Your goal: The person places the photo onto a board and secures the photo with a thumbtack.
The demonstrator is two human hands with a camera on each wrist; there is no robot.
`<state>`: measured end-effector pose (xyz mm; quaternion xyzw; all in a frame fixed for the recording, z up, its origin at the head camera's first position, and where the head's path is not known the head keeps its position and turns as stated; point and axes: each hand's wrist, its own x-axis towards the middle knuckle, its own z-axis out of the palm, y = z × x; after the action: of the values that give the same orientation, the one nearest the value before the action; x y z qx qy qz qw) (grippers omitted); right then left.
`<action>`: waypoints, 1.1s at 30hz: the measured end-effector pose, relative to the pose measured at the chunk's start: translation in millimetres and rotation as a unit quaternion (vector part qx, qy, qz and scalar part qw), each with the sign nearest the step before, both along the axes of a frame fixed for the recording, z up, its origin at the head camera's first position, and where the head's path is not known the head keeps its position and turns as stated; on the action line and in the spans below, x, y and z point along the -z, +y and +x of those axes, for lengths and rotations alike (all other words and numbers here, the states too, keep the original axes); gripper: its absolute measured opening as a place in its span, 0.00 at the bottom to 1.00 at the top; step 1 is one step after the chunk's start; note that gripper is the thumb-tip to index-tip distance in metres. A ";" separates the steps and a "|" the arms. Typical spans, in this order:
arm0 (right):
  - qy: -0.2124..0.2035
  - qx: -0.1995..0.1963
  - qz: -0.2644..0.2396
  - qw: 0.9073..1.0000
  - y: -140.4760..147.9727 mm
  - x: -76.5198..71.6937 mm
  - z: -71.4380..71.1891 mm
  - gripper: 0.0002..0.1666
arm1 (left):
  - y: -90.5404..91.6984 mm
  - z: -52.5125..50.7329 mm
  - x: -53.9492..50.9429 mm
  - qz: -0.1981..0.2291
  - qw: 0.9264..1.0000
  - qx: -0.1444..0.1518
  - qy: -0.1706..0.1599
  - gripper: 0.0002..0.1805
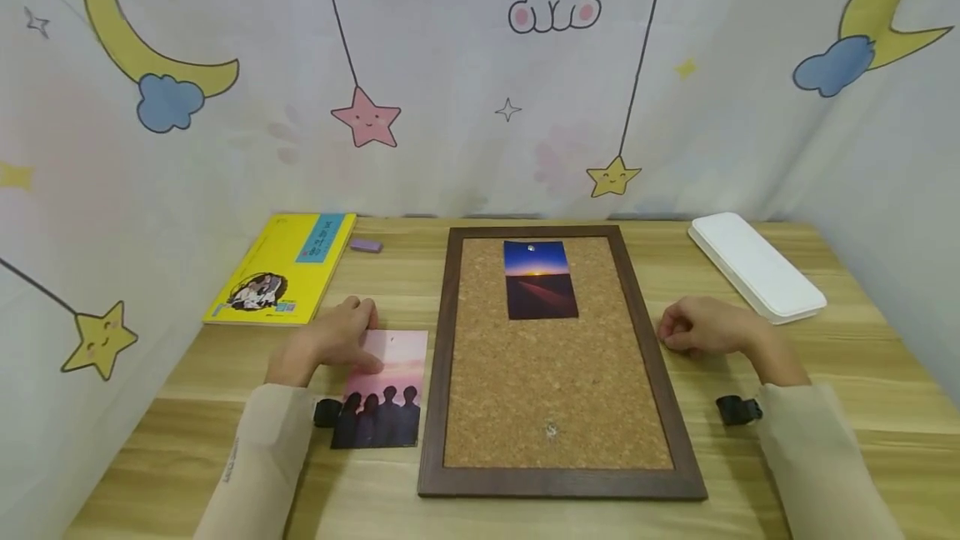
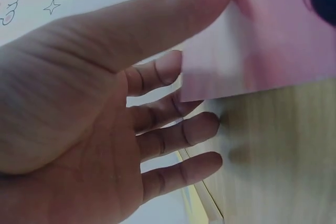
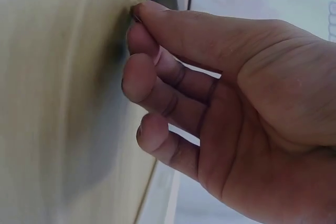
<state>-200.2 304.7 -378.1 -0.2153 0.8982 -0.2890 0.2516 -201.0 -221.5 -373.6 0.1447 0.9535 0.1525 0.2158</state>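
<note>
The left hand is at the upper left of a pink photo with dark silhouettes. In the left wrist view its thumb lies over the photo and fingertips pass behind the photo's edge. Beside the cork board's right frame, the right hand rests with loosely curled fingers; in the right wrist view its thumb meets the index finger, and nothing shows between them. A sunset photo is fixed at the top of the cork board by a pin. Low on the cork sits a clear object.
A yellow book lies at the back left, with a small purple block by its corner. At the back right is a white case. Behind the wooden table hangs a patterned curtain.
</note>
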 end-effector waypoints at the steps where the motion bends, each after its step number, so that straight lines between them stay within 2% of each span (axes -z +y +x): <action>1: 0.003 0.002 0.002 1.000 2.3 -2.5 -0.6 0.04 | -0.3 -1.5 -0.7 0.007 1.000 0.001 -0.004 0.31; 3: 0.018 0.002 0.008 1.000 5.8 -7.7 -1.9 0.05 | -1.3 -4.0 -1.7 0.020 1.000 -0.001 -0.016 0.30; 6: 0.039 0.005 0.009 0.999 8.4 -15.1 -3.6 0.07 | -5.5 -6.4 -3.6 0.047 0.999 0.009 -0.018 0.26; 13: 0.039 0.011 -0.017 0.999 10.8 -20.6 -3.9 0.06 | -20.9 -9.7 -3.7 0.100 0.992 0.062 0.033 0.10; 18: 0.035 0.016 -0.024 0.999 10.6 -23.0 -4.7 0.05 | -31.7 -10.5 -9.0 0.132 0.988 0.071 0.042 0.08; 21: 0.033 0.011 -0.027 0.999 8.7 -24.8 -6.4 0.05 | -36.3 -10.4 -13.4 0.139 0.987 0.069 0.034 0.08; 24: 0.038 0.003 -0.026 0.999 6.7 -27.3 -8.0 0.05 | -37.0 -11.2 -17.1 0.149 0.985 0.080 0.030 0.07; 28: 0.044 -0.003 -0.024 0.999 2.8 -28.7 -10.7 0.05 | -31.9 -14.0 -21.8 0.183 0.976 0.116 0.007 0.07; 31: 0.049 -0.013 -0.026 0.998 -2.1 -27.3 -12.7 0.05 | -26.8 -16.2 -23.7 0.205 0.970 0.129 -0.024 0.07; 33: 0.050 -0.019 -0.025 0.998 -5.6 -26.6 -13.9 0.05 | -22.7 -17.1 -23.8 0.207 0.969 0.132 -0.035 0.06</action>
<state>-214.1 299.2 -351.6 -0.2528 0.8978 -0.2958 0.2062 -218.1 -244.2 -349.8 0.3052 0.8655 0.3220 0.2327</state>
